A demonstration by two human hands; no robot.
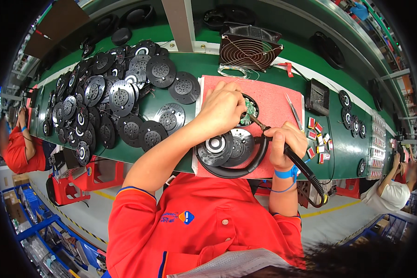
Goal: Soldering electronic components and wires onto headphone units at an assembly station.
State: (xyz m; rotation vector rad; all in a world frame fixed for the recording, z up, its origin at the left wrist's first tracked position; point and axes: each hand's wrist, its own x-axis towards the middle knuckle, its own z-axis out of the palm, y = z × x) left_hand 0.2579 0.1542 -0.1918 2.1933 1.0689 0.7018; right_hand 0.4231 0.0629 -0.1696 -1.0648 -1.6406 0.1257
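My right hand (285,146) is closed around the black handle of a soldering iron (303,169), its metal tip reaching up and left. The tip is at a green circuit board (250,111) inside a round black cup of a headphone. My left hand (223,109) rests over the cup's left side, fingers curled and pinched beside the board; what they hold is hidden. Below, a curved black headband (258,160) lies on the pink foam mat (278,95). Two round black discs (214,146) with pale centres lie within its curve.
Many black speaker discs (122,97) are heaped on the left. A fan (248,51) with a wire guard stands at the back. Tweezers (293,111) lie on the mat's right side, near small red-and-white battery packs (319,139). A black box (318,97) stands behind them. Co-workers sit at both sides.
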